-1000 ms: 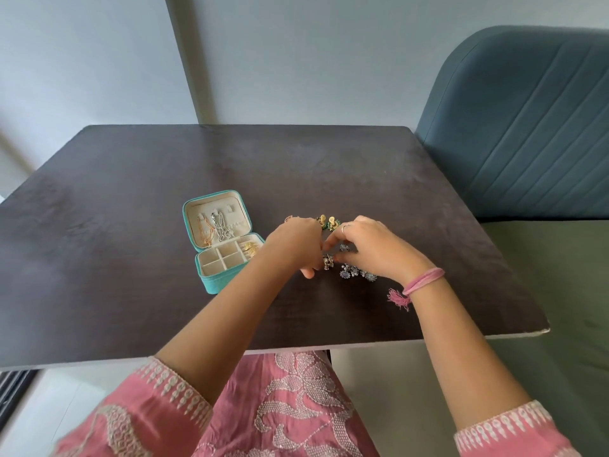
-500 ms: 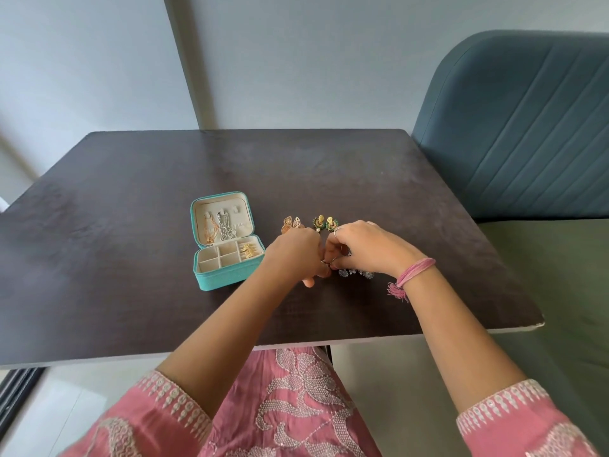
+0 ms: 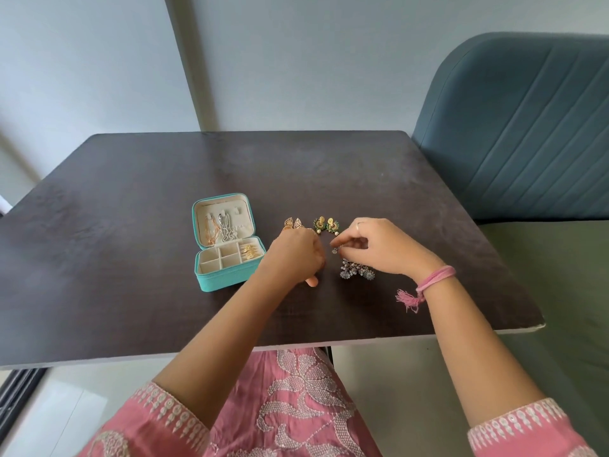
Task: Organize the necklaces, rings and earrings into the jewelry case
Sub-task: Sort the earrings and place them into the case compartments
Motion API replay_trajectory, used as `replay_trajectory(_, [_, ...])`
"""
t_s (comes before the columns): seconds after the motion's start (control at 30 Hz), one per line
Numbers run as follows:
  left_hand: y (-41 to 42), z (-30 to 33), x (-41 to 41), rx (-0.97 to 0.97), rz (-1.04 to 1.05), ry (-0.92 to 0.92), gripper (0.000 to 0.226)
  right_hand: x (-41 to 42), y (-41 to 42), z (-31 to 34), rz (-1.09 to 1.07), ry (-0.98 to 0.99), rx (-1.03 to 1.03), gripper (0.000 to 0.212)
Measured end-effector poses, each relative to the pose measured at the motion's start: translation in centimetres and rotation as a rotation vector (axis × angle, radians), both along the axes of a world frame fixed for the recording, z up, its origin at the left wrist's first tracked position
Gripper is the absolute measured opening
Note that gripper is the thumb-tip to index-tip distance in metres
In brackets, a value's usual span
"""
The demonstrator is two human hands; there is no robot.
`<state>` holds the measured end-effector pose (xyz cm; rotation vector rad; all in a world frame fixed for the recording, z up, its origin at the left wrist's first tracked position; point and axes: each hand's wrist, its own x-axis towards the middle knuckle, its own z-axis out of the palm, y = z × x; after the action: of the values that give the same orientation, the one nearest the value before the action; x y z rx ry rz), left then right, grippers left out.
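Currently right hand (image 3: 379, 247) is pinching a small silver earring (image 3: 335, 250); jewelry case (image 3: 227, 258) is lying well left, beyond curled left hand (image 3: 293, 255), whose grip I can't tell.

A dark wooden table (image 3: 131, 265) with a pale edge is set before a light grey wall (image 3: 329, 61). A blue-grey padded chair (image 3: 514, 133) with stitched diagonal lines is placed at the table's right side, just beside its far corner. Pale floor (image 3: 389, 374) is seen beneath the near edge. A pink embroidered garment (image 3: 296, 407) is seen below the table.
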<state>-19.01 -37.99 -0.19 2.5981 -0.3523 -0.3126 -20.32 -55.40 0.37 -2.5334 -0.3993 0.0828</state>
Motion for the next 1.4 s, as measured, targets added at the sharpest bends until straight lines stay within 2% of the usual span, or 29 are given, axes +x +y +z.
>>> replay_trajectory(0.13, [1.1,1.9,-0.6,-0.153,0.027,0.09,0.01,-1.0,-0.2,-0.2,-0.245,0.209,0.587,0.013])
replay_trajectory(0.23, [2.1,3.3,-1.0,-0.253,0.068,0.135,0.006,-2.0,0.3,-0.4,-0.338,0.322,0.927,0.012])
replay_trajectory(0.33, [3.1,4.7,-1.3,-0.346,0.101,0.178,0.001,-2.8,0.8,-0.4,-0.37,0.396,1.107,0.013])
replay_trajectory(0.57, [5.2,6.2,-1.5,-0.527,0.127,0.286,0.012,-3.8,1.9,0.3,-0.305,0.562,1.493,0.025])
replay_trajectory(0.73, [6.0,6.4,-1.5,-0.676,0.137,0.4,0.02,-4.3,2.5,0.6,-0.242,0.581,1.521,0.032])
replay_trajectory(0.9, [6.5,6.8,-1.6,-0.76,0.143,0.422,0.024,-4.8,3.3,1.1,-0.261,0.489,1.468,0.028])
replay_trajectory(1.1, [7.0,7.8,-1.8,-0.795,0.122,0.426,0.022,-5.3,3.9,1.7,-0.278,0.303,1.228,0.017])
replay_trajectory(1.23, [6.8,8.1,-2.1,-0.769,0.115,0.391,0.028,-5.4,4.4,2.1,-0.317,0.124,0.995,0.019])
replay_trajectory(1.4, [7.0,8.4,-2.0,-0.747,0.099,0.315,0.029,-5.5,5.0,2.9,-0.241,-0.044,0.988,0.023])
